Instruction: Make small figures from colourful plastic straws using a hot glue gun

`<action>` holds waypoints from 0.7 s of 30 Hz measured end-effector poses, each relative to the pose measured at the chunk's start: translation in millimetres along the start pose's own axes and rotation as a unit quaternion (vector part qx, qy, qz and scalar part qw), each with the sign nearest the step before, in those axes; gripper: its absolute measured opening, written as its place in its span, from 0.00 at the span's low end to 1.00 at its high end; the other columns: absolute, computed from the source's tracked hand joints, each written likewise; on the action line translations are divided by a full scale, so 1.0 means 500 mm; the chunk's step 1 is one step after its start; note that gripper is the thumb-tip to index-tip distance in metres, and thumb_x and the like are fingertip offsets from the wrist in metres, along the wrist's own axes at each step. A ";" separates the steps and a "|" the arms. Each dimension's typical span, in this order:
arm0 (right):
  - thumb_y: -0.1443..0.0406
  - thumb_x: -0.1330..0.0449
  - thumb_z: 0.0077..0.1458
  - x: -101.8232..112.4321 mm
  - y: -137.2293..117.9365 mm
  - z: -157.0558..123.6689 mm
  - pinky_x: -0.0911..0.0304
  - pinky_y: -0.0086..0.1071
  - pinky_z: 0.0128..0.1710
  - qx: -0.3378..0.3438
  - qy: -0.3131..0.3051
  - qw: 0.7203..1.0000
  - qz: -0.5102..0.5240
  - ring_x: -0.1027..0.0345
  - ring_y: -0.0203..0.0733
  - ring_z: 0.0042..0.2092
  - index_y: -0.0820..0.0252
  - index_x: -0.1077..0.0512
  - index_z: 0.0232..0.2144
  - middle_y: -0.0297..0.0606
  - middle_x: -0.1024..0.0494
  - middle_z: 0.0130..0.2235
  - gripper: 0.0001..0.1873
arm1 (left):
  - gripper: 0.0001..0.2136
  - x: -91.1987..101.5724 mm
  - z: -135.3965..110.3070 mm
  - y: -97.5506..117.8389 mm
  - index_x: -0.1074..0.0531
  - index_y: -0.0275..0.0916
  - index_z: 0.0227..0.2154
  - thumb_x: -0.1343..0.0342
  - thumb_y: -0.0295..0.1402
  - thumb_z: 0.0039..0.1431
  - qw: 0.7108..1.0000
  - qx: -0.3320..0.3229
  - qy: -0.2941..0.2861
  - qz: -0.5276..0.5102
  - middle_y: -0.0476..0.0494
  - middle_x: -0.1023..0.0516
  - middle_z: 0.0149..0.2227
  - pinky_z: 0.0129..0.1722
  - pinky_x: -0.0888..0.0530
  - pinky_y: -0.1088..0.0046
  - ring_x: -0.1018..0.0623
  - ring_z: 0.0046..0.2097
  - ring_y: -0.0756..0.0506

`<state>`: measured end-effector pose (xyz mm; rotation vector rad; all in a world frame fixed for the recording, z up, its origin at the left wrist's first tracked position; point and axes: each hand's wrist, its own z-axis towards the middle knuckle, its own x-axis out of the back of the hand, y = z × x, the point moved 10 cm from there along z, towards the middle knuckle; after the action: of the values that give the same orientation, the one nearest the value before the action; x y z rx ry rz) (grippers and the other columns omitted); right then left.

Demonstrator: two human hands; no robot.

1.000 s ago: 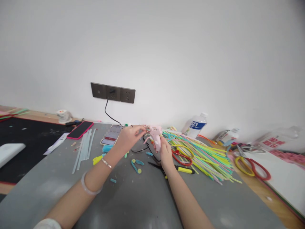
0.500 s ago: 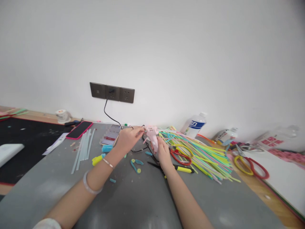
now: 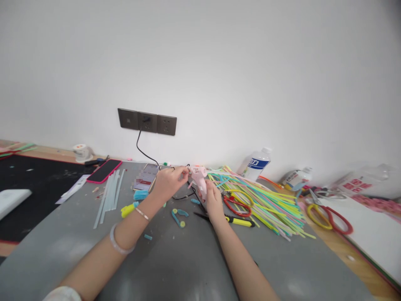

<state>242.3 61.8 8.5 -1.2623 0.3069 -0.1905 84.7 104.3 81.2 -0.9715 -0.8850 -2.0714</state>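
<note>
A pink hot glue gun is held up over the grey table mat, my right hand wrapped round its handle. At the gun's nozzle end, my left hand pinches with thumb and fingertips; whatever lies between them is too small to make out. Below the hands, short blue pieces with round yellow-green ends lie on the mat. A black cable runs near the gun. Close to my right wrist lies a yellow-and-black utility knife.
Red-and-yellow scissors lie against a spread bundle of coloured pipe cleaners. Clear glue sticks and a pink-edged phone are at left. A white bottle stands by the wall. More scissors lie far right.
Almost nothing differs. My left fingertips and the glue gun have shifted very slightly; both hands keep the same grip.
</note>
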 end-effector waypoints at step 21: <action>0.48 0.45 0.58 0.036 0.048 0.031 0.54 0.31 0.14 -0.056 0.032 0.990 0.125 0.49 0.35 0.17 0.55 0.33 0.26 0.28 0.34 0.17 0.19 | 0.10 -0.082 -0.009 -0.104 0.21 0.37 0.34 0.49 0.32 0.61 0.977 0.127 -0.150 0.077 0.34 0.18 0.34 0.37 0.28 0.68 0.19 0.40 0.38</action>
<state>263.6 77.4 -12.3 -1.3174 0.5338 0.0016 62.3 140.3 30.3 -1.1885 -1.1580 -1.6573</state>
